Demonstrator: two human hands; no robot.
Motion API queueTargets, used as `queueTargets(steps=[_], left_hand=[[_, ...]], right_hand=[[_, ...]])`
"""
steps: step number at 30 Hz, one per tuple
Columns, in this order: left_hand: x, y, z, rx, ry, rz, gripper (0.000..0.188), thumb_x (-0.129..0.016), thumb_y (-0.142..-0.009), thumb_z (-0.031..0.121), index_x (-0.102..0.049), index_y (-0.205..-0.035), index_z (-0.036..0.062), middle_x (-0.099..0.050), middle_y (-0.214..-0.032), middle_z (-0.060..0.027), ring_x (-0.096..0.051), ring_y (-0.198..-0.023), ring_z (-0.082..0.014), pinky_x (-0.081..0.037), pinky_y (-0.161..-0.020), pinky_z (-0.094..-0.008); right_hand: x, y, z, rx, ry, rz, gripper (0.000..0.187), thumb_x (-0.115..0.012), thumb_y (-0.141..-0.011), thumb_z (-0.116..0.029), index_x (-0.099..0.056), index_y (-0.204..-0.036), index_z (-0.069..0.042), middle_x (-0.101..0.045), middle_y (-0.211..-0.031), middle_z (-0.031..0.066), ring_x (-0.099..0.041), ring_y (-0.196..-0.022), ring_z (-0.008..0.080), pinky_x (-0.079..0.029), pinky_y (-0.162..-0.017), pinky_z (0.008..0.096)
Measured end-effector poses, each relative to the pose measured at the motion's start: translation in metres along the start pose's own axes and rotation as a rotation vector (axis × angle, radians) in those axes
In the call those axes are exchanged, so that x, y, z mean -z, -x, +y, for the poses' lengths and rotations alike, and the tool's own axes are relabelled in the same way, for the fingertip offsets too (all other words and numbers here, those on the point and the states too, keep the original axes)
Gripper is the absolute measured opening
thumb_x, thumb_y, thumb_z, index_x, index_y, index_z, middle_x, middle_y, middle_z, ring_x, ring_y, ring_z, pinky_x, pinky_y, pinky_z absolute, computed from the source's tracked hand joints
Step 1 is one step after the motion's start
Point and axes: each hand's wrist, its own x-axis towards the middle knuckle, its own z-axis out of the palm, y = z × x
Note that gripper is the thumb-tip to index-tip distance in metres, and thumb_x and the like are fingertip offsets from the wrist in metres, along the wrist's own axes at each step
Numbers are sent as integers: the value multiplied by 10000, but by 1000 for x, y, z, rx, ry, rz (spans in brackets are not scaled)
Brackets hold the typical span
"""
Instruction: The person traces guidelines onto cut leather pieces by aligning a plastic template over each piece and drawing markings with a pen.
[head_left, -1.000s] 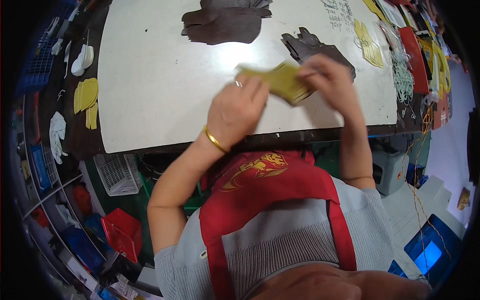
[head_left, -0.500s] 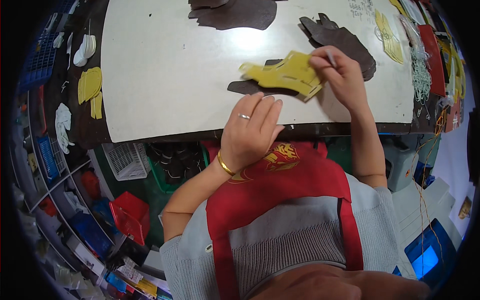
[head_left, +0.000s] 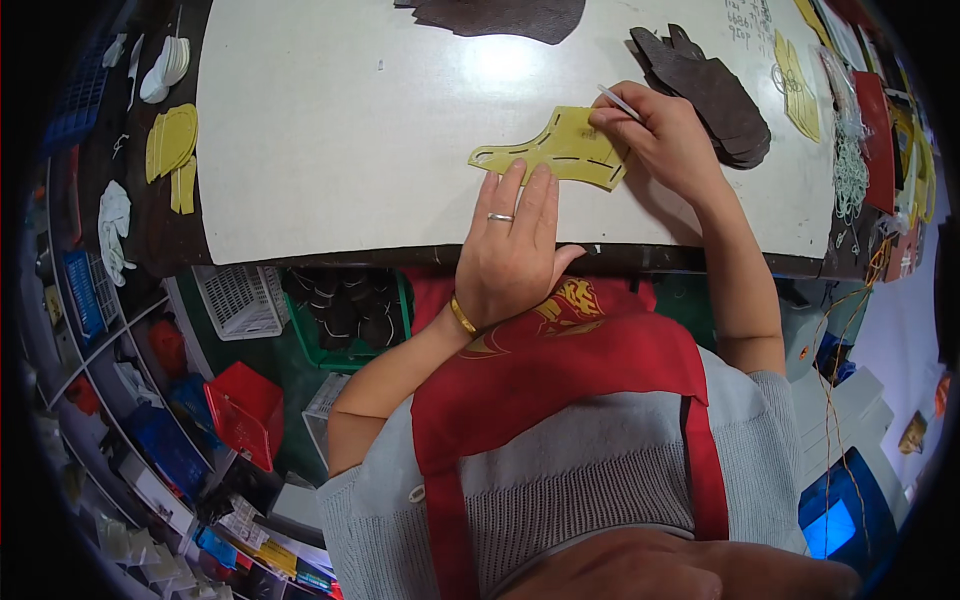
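Yellow template [head_left: 568, 142] (slotted), partly under left grip [head_left: 508, 250]

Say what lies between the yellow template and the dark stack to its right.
In the head view, the right hand lies between the yellow template and the dark stack.

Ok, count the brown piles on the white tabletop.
2: the far pile, cut off by the view's top edge, and the right pile, just beyond the right hand. More may be hidden past that edge.
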Motion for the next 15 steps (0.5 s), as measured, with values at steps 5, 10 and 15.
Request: queueTargets(steps=[5, 10, 15], left_hand=[[1, -13, -8, -49, -98, 80, 463, -759, -765, 199, -686, -1137, -68, -665, -1098, -165, -633, -1072, -333, -553, -906, -418], [9, -23, -7, -35, -142, 76, 374, -681, -770, 98, -725, -1138, 44, -658, -1044, -86, -637, -975, -262, -569, -735, -324], [2, -24, -5, -55, -161, 61, 390, -697, -779, 114, -732, -1167, 93, -650, -1081, -65, -623, -928, -250, -565, -715, -315]], right_hand=[[9, 2, 8, -94, -37, 53, 270, -740, -896, -282, -737, -1023, -45, -714, -764, 145, -700, -679, 282, -528, -644, 340], [10, 5, 5, -83, 14, 34, 237, -755, -870, -268, -771, -971, -55, -724, -765, 138, -702, -682, 286, -538, -659, 341], [8, 7, 6, -45, 41, 102, 209, -752, -867, -262, -782, -950, -73, -731, -785, 139, -709, -704, 306, -543, -662, 369]])
